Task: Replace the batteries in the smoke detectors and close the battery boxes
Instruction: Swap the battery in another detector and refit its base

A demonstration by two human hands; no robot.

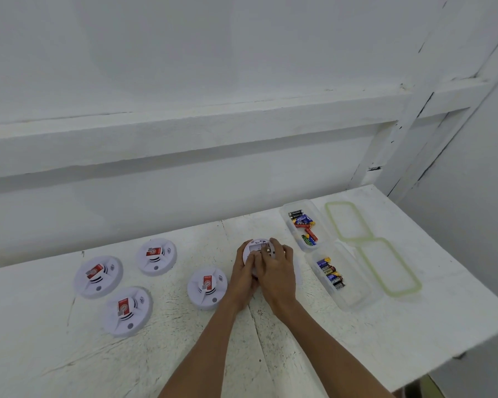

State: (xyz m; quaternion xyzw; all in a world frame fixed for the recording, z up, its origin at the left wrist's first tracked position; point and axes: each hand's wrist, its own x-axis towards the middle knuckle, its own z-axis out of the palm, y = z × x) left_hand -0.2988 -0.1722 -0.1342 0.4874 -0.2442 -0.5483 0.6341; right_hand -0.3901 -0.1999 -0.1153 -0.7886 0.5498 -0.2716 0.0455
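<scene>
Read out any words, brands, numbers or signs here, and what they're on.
Red stickers on the smoke detectors: round white mark, print too small to read.
Beside each sticker: curved sound-wave sign.
Batteries in both boxes: labels too blurred to read.

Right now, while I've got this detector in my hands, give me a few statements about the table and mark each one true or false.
1. The left hand and the right hand both hold the upturned detector. True.
2. Four more detectors lie to the left of the hands. True.
3. Both battery boxes have their lids on. False: the far box and near box are open, and their lids lie to their right.
4. The far box is empty. False: it holds batteries.
</scene>
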